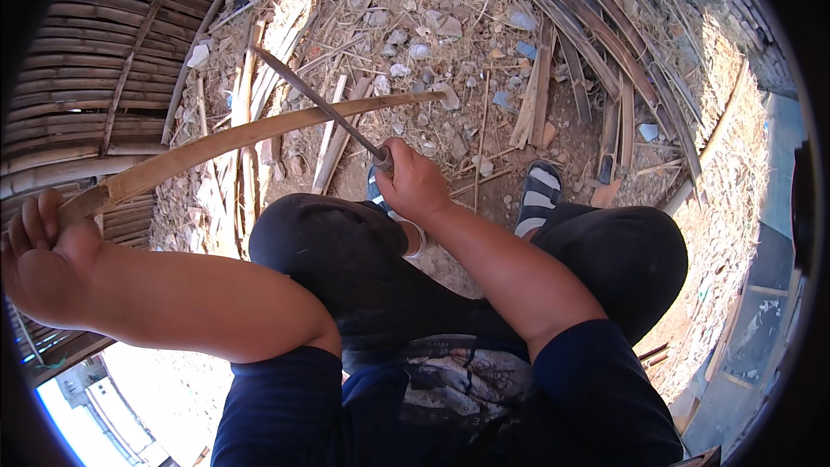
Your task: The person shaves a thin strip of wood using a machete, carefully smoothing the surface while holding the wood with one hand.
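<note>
A long split-bamboo strip (225, 143) reaches from the far left across the middle of the view. My left hand (54, 255) is closed around its near end. Its pale far end tapers to a point above the rubble. In front of my knees, my right hand (413, 180) grips the handle of a long, dark-bladed knife (298, 82). The blade slants up and to the left, crossing over the strip; whether the two touch, I cannot tell.
A bamboo slat wall (95, 60) stands at the left. Several dark split-bamboo lengths (618, 52) lie in a curved heap at the upper right. Stones (418, 50), straw and bamboo scraps cover the ground. My sandalled feet (539, 195) are between my bent knees.
</note>
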The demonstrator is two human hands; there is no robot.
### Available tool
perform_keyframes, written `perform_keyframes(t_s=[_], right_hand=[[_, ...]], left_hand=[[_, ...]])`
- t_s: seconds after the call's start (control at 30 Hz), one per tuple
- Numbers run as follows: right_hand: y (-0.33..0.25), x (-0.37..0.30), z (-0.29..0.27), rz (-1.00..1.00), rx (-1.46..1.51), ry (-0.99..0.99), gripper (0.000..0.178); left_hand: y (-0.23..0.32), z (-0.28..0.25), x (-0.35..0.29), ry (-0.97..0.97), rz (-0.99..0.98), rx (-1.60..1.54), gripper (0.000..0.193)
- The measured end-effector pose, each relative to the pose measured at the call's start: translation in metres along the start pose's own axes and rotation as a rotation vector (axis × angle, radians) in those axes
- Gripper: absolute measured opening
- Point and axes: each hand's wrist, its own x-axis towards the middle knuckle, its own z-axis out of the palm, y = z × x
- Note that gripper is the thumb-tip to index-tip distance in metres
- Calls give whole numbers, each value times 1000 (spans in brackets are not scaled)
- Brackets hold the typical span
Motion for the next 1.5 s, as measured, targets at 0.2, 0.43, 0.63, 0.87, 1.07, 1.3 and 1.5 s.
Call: perform_keyframes(t_s=[0.2,0.43,0.63,0.87,1.07,1.3,1.5], right_hand=[[59,-5,0,353,-214,-20,39],[55,-1,-11,450,-180,-43,36],[8,7,4,60,52,0,42],[42,4,-2,263,-3,52,37],[87,29,-21,274,122,475,39],[2,78,-100,448,1012,589,38],[-44,86,-148,262,1111,839,38]], left_hand=[[4,7,-6,-28,29,116,14],[0,-17,16,-190,-71,-93,13],[-1,-20,21,-208,-102,-92,13],[6,-33,22,-203,-161,-202,15],[11,-21,8,45,-121,-181,28],[-43,-22,12,249,-392,-307,24],[-54,5,-10,234,-576,-408,28]])
